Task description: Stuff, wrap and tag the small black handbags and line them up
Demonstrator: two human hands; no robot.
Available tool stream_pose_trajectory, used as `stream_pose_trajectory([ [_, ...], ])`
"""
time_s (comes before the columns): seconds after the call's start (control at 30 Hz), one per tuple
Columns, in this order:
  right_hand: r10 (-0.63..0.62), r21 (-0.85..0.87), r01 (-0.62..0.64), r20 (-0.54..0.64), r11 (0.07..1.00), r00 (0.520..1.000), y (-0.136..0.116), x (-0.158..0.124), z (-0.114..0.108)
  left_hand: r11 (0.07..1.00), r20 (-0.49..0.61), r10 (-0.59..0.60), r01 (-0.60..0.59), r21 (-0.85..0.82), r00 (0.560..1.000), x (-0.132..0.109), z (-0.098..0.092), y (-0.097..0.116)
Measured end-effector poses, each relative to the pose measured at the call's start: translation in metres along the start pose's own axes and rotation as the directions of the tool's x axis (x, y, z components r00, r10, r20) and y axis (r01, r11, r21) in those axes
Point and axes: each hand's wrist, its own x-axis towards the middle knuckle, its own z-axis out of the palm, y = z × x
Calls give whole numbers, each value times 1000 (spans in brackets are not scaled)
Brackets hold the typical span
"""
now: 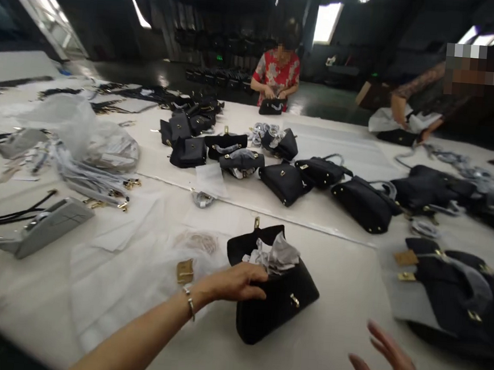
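In front of me a black handbag [277,310] stands tilted on the white table, its flap raised. Crumpled white paper [276,252] bulges from its opening. My left hand [243,280] grips the bag's upper edge, thumb on the front panel and fingers over by the paper. A small gold clasp [294,300] shows on that panel. My right hand [399,368] is at the lower right, fingers spread, holding nothing and apart from the bag. Nearest to it are more black handbags [448,286] on the right.
Several black handbags [285,182] stand across the table. Straps with gold hooks [89,178], a grey panel [58,227] and a brown tag [184,271] on translucent sheets lie left. Across the table, one person [276,76] handles a black bag; another person's arms [407,106] work at right.
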Motion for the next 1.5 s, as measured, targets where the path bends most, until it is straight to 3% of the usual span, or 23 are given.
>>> stream_pose_trajectory([
  [0.03, -55, 3, 55, 60, 998, 997, -18, -6, 1, 997, 96, 66, -62, -45, 993, -12, 11, 7],
  [0.1, -219, 52, 213, 263, 976, 940, -48, -9, 11, 987, 209, 159, -147, -71, 965, -31, 29, 19],
  [0.2, -387, 104, 379, 415, 919, 824, -72, -6, 31, 970, 243, 201, -227, 84, 949, -52, 46, 33],
  [0.3, -442, 114, 444, 468, 889, 765, -79, -9, 41, 942, 87, 137, -157, 296, 987, -67, 58, 47],
  [0.4, -452, 146, 444, 511, 884, 731, -83, -14, 40, 906, -117, 143, -82, 416, 983, -75, 79, 55],
  [0.5, -481, 205, 442, 504, 874, 718, -83, -22, 42, 882, -177, 144, -45, 469, 974, -76, 109, 47],
  [0.6, -465, 236, 401, 460, 885, 756, -77, -33, 53, 905, -143, 84, -15, 426, 986, -74, 134, 31],
  [0.67, -384, 234, 308, 464, 922, 798, -73, -39, 62, 922, -126, 0, 48, 385, 992, -71, 143, 20],
  [0.73, -229, 205, 141, 511, 969, 829, -72, -40, 71, 935, -126, -105, 141, 325, 986, -67, 145, 13],
  [0.8, -59, 155, -35, 561, 987, 826, -73, -36, 75, 952, -115, -199, 220, 214, 973, -64, 143, 9],
  [0.9, 9, 123, -98, 576, 988, 818, -76, -25, 76, 945, -117, -326, 327, -8, 938, -60, 138, 10],
  [0.97, -62, 150, -44, 634, 988, 771, -75, -18, 74, 929, -148, -369, 365, -59, 917, -57, 135, 15],
  [1.03, -138, 207, -25, 732, 978, 667, -72, -15, 72, 936, -164, -341, 350, 28, 926, -56, 131, 23],
  [1.1, -191, 268, -51, 796, 962, 574, -68, -15, 70, 947, -102, -276, 288, 142, 956, -55, 127, 31],
  [1.17, -198, 296, -97, 815, 950, 544, -64, -20, 71, 950, 1, -259, 255, 178, 966, -57, 124, 40],
  [1.23, -168, 291, -136, 809, 947, 563, -60, -28, 74, 940, 61, -303, 288, 181, 951, -58, 123, 46],
  [1.37, -156, 316, -135, 742, 939, 652, -55, -41, 79, 902, 94, -381, 348, 254, 920, -52, 129, 49],
  [1.5, -187, 372, -93, 648, 924, 738, -59, -33, 71, 890, 102, -407, 368, 270, 908, -41, 128, 45],
])
